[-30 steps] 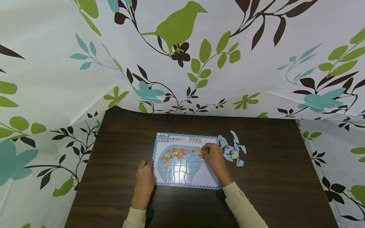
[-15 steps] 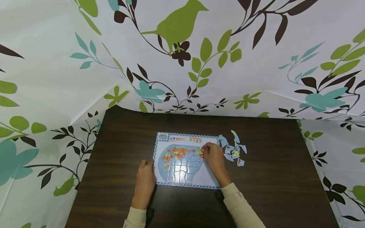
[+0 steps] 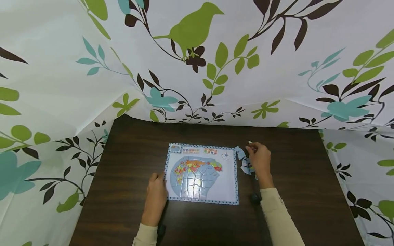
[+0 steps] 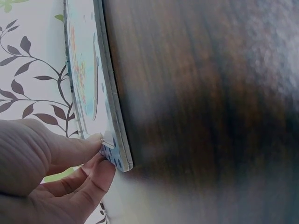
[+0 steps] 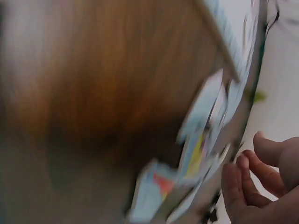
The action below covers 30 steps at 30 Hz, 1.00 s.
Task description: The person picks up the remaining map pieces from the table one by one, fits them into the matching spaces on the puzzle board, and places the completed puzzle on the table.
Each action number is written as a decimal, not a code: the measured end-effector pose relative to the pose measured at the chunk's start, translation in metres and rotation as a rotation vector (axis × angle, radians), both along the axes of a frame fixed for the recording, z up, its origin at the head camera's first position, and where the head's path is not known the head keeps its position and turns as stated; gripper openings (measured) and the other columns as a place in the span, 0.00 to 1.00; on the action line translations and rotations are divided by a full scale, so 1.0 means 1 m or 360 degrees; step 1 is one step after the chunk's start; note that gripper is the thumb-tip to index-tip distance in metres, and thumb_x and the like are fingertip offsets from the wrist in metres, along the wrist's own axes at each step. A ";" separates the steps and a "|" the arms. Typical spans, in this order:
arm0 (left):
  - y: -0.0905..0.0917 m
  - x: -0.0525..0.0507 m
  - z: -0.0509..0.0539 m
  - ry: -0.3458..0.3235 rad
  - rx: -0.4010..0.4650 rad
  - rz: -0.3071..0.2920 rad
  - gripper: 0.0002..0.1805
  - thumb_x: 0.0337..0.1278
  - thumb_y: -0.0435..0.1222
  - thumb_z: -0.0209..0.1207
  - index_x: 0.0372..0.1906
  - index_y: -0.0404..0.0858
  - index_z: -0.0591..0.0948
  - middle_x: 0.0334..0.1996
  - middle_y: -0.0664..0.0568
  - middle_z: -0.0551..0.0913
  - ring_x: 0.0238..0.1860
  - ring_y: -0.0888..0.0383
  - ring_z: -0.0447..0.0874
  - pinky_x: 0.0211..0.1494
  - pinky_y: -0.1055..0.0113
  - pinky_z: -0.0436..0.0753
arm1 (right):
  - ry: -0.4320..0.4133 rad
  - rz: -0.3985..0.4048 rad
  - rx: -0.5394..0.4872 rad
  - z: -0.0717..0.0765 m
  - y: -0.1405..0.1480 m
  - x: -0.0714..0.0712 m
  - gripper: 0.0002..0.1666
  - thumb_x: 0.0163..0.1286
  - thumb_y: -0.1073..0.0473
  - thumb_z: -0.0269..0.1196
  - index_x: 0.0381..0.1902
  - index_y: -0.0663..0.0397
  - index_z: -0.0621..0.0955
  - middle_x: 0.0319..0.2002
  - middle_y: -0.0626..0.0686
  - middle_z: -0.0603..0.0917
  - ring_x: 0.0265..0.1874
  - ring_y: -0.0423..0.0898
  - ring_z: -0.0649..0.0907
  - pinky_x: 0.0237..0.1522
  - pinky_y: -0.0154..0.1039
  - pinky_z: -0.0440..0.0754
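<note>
A puzzle board (image 3: pixel 203 201) with a dotted blue border lies on the table, map pieces filling the left and middle of its oval. At its left edge my left hand (image 3: pixel 156 196) grips the border; the left wrist view shows thumb and fingers (image 4: pixel 96 179) pinching the board's corner (image 4: pixel 122 158). My right hand (image 3: pixel 261 162) is over the loose pieces (image 3: pixel 240 153) right of the board, partly covering them. In the right wrist view thumb and fingers (image 5: pixel 245 179) are slightly apart beside blurred pieces (image 5: pixel 152 191); no piece is clearly held.
The dark wooden table (image 3: pixel 307 191) extends around the board. A white cloth (image 3: pixel 277 78) with printed leaves and a green bird hangs behind it and down both sides.
My right hand has left the upper right of the map and moved right to the loose pieces. A green and red piece shows where its fingers were. My left hand has not moved.
</note>
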State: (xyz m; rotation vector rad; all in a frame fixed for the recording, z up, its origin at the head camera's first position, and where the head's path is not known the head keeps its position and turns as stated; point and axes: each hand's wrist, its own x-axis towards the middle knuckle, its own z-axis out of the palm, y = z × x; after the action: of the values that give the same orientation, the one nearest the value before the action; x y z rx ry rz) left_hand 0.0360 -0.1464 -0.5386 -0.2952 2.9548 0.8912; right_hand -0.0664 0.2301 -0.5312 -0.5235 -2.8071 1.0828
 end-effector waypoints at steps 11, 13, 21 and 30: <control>0.001 -0.001 0.000 -0.0022 0.0001 -0.0007 0.18 0.70 0.23 0.63 0.62 0.24 0.83 0.50 0.32 0.81 0.48 0.40 0.87 0.48 0.48 0.91 | -0.0124 -0.0004 0.0146 -0.010 0.023 -0.012 0.19 0.77 0.61 0.68 0.57 0.72 0.82 0.52 0.71 0.83 0.54 0.69 0.82 0.56 0.65 0.81; 0.001 0.000 0.000 -0.0002 0.0006 -0.0013 0.18 0.70 0.23 0.63 0.62 0.23 0.83 0.49 0.32 0.82 0.47 0.40 0.87 0.47 0.48 0.91 | -0.0097 -0.0005 0.0147 -0.012 0.022 -0.013 0.17 0.77 0.63 0.68 0.56 0.72 0.83 0.51 0.71 0.83 0.53 0.69 0.83 0.56 0.64 0.81; -0.001 0.002 -0.002 0.0024 -0.0003 -0.0016 0.17 0.69 0.23 0.64 0.60 0.23 0.84 0.47 0.33 0.82 0.46 0.40 0.88 0.46 0.49 0.91 | -0.0055 0.0019 0.0143 -0.014 0.020 -0.014 0.13 0.76 0.66 0.66 0.53 0.70 0.83 0.48 0.70 0.85 0.51 0.68 0.84 0.55 0.65 0.80; -0.001 0.001 -0.001 0.0033 -0.0018 -0.0021 0.17 0.68 0.22 0.65 0.59 0.21 0.83 0.47 0.31 0.82 0.47 0.38 0.87 0.48 0.47 0.91 | -0.0006 0.0054 0.0141 -0.004 0.018 -0.014 0.08 0.78 0.64 0.66 0.47 0.66 0.84 0.45 0.67 0.85 0.46 0.65 0.84 0.50 0.63 0.81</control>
State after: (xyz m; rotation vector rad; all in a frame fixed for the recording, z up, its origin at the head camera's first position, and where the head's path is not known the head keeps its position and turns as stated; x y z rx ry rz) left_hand 0.0365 -0.1474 -0.5399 -0.2681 2.9781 0.8818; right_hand -0.0800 0.2478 -0.5348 -0.4712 -2.8614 0.9587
